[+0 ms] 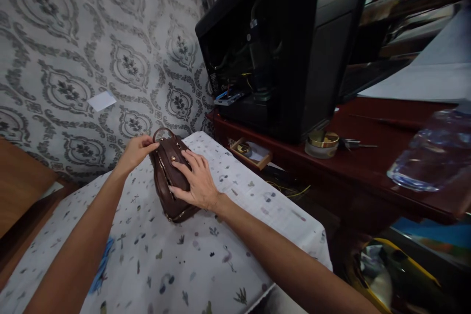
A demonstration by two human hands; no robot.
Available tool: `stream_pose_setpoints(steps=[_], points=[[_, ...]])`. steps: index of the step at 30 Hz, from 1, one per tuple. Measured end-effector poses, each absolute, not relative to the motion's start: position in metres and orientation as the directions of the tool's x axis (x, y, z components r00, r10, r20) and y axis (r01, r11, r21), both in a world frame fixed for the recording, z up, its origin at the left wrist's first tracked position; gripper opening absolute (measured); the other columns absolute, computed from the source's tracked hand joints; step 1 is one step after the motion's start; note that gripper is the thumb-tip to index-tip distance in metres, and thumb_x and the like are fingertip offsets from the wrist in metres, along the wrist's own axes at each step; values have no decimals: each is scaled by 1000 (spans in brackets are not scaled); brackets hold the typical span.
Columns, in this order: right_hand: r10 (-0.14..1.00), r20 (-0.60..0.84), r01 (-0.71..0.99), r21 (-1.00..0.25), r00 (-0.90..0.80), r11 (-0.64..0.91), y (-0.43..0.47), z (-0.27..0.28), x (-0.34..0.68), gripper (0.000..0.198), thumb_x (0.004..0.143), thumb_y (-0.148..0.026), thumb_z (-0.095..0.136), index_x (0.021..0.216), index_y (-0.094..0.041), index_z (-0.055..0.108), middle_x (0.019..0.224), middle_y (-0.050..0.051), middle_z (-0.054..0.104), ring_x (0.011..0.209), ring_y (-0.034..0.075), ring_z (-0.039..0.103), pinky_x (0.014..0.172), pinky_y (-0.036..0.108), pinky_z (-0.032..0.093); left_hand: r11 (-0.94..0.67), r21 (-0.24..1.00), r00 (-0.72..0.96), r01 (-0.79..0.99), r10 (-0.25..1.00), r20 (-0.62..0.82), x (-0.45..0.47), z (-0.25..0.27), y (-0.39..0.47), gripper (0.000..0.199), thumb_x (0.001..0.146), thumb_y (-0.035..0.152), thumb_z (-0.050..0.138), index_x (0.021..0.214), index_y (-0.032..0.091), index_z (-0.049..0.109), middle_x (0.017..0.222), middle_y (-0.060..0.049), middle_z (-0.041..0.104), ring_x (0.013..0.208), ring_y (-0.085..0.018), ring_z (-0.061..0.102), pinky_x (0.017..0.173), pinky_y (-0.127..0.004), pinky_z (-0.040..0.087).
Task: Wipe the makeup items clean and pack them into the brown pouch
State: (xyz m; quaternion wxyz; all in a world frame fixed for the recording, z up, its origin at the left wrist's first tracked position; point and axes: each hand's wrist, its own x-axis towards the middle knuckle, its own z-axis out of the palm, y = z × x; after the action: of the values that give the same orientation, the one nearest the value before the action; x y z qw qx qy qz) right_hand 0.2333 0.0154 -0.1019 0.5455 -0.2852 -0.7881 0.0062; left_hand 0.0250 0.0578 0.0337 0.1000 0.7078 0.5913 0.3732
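Note:
A small brown handbag (172, 176) with gold-toned zippers and a short looped handle (164, 130) stands on a white patterned cloth. At its far left end, beside the base of the handle, my left hand (134, 152) is closed in a pinch against the bag's edge. Whether it has a zipper pull or only the leather between its fingertips is too small to tell. My right hand (198, 181) lies over the bag's top with fingers spread, the thumb near the front zipper and the other fingers towards the far side. A small gold stud shows between the hands.
A dark computer case (272, 59) stands on the reddish-brown desk (353, 157) at right, near a gold-lidded jar (322, 144) and a clear plastic container (430, 157). Below the desk sits a small open drawer (263, 161). Patterned wallpaper (91, 49) rises behind; blue fabric (102, 267) lies at left.

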Motion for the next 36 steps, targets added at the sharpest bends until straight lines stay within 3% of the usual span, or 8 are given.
stream_pose_setpoints(steps=[6, 9, 12, 17, 22, 27, 31, 36], points=[[454, 850, 479, -291, -268, 828, 15, -103, 233, 62, 84, -57, 64, 132, -19, 60, 147, 18, 46, 142, 32, 33, 114, 52, 27, -283, 582, -46, 762, 873, 485, 23, 13, 50, 34, 69, 50, 65, 58, 21, 50, 53, 5, 45, 55, -13, 44, 57, -27, 35], [440, 859, 489, -274, -263, 828, 15, -103, 232, 60, 86, -57, 61, 132, -19, 60, 146, 18, 46, 141, 32, 34, 113, 52, 28, -292, 561, -55, 775, 853, 519, 32, 9, 39, 34, 71, 48, 65, 58, 21, 50, 58, 4, 48, 59, -14, 45, 61, -27, 36], [418, 873, 483, -261, -251, 835, 15, -103, 232, 59, 88, -56, 59, 132, -18, 61, 145, 19, 48, 140, 32, 35, 112, 51, 30, -312, 482, -15, 819, 827, 561, 42, 8, 22, 30, 74, 46, 64, 62, 20, 55, 65, 2, 52, 64, -15, 48, 64, -29, 37], [428, 867, 485, -268, -255, 832, 15, -103, 232, 58, 89, -56, 58, 132, -18, 61, 145, 18, 47, 140, 32, 36, 113, 50, 29, -346, 361, 50, 866, 778, 626, 55, 2, -2, 32, 79, 44, 61, 59, 21, 51, 66, 2, 46, 63, -15, 46, 61, -28, 35], [453, 874, 412, -354, -174, 840, 13, -103, 232, 55, 92, -54, 52, 132, -17, 58, 143, 16, 51, 138, 29, 41, 113, 47, 34, -300, 451, 14, 841, 844, 536, 59, 8, 2, 27, 80, 46, 58, 70, 20, 56, 70, 1, 56, 64, -16, 50, 65, -29, 40], [503, 864, 298, -478, -12, 826, 9, -99, 234, 43, 93, -45, 50, 123, -17, 61, 131, 14, 59, 126, 26, 51, 107, 44, 41, -271, 407, 40, 872, 869, 494, 70, 24, 33, 29, 72, 47, 64, 78, 19, 62, 70, 0, 61, 68, -18, 53, 65, -28, 40], [467, 881, 336, -420, -71, 843, 10, -100, 232, 41, 89, -44, 54, 117, -17, 65, 127, 13, 63, 129, 29, 47, 108, 46, 38, -281, 489, 46, 826, 898, 438, 79, 25, 61, 32, 72, 50, 63, 67, 18, 62, 60, 2, 56, 63, -16, 51, 59, -26, 37], [422, 895, 395, -340, -143, 853, 8, -103, 227, 43, 89, -47, 55, 117, -16, 66, 120, 11, 68, 133, 31, 44, 112, 50, 29, -274, 494, 22, 825, 889, 457, 84, 16, 77, 36, 74, 50, 64, 57, 19, 57, 50, 4, 47, 56, -14, 47, 54, -24, 34]])
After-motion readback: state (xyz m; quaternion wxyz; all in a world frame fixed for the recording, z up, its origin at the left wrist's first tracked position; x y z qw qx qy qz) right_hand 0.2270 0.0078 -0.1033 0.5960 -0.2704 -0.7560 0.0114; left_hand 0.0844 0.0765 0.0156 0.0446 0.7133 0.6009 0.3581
